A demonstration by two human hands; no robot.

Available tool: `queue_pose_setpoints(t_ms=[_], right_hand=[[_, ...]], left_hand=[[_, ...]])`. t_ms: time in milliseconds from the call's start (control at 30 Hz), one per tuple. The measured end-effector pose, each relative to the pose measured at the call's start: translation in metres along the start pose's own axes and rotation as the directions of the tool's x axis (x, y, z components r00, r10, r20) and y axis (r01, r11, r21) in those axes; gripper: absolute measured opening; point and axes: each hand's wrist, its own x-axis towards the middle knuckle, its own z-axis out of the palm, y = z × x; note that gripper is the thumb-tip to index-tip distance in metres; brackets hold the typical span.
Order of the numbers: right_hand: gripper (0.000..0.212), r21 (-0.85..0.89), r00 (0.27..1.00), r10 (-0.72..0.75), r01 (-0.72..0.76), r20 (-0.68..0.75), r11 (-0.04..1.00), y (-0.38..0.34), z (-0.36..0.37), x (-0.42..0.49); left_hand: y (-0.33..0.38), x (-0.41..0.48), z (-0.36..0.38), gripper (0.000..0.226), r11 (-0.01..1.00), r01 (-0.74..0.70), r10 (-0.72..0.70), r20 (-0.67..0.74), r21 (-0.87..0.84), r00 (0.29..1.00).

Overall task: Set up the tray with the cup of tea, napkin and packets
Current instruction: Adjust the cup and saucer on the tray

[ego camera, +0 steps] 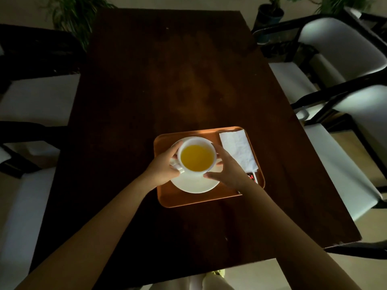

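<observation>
Both forearms come in from the bottom of the frame and meet over the tray (184, 198), which sits a bit below centre on the dark wooden table (167, 70).

Left hand (165, 167) is on the handle side of the cup of tea (197, 157), fingers curled around the handle and the cup wall, so I'd call that a real grip. Right hand (227, 167) is on the opposite side, fingers spread and loosely cupping the rim. It looks more like steadying than clamping, and I honestly can't tell if the fingertips are pressing or just resting there.

So the cup is right between the two hands, handle pointing lower left toward the left hand. It's over the white saucer (195, 184), which is on the tray's left half. Can't tell from this angle whether the base is fully down on the saucer or just above it. The cup also seems to sit toward the upper part of the saucer rather than dead centre.

Napkin (237, 151) is laid along the tray's right side, long axis running top to bottom. Packets (252, 177) peek out at the lower right corner, mostly hidden by the right wrist, with only a bit of red and white showing.

My read: everything's on the tray already, and what's left is settling the cup and letting go. It's pretty full, so a tilt would slosh it.
</observation>
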Motion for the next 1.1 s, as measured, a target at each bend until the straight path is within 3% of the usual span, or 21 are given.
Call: queue_pose_setpoints(t_ms=[267,400,500,600,700,833,1100], right_hand=[[0.09,0.015,0.996,0.077,-0.076,-0.046,0.997,-0.003,0.009,-0.014],[0.083,0.007,0.992,0.125,-0.125,-0.029,0.992,-0.005,0.004,-0.02],[0.053,-0.032,0.946,0.239,-0.252,-0.22,0.967,-0.001,-0.003,-0.026],[0.033,-0.077,0.875,0.352,-0.397,-0.333,0.914,0.001,-0.001,-0.029],[0.027,-0.101,0.879,0.376,-0.419,-0.293,0.902,0.0,0.008,-0.027],[0.025,-0.076,0.869,0.388,-0.429,-0.306,0.9,0.001,0.017,-0.023],[0.026,0.021,0.831,0.452,-0.472,-0.325,0.882,-0.001,0.021,-0.02]], left_hand=[[-0.006,0.007,-0.005,0.089,1.0,-0.01,0.009,0.078,0.007,0.997],[-0.008,0.007,-0.014,0.09,0.996,0.017,-0.002,0.166,-0.09,0.986],[-0.009,0.014,-0.029,0.075,0.982,0.085,-0.085,0.007,-0.168,0.996],[-0.007,0.025,-0.031,0.052,0.992,0.121,-0.11,-0.249,0.031,0.962],[-0.007,0.035,-0.023,0.047,0.966,0.157,-0.106,-0.242,0.204,0.964],[-0.007,0.04,-0.014,0.046,0.94,0.173,-0.101,-0.245,0.293,0.964],[-0.015,0.038,-0.006,0.038,0.956,0.151,-0.061,-0.337,0.25,0.94]])
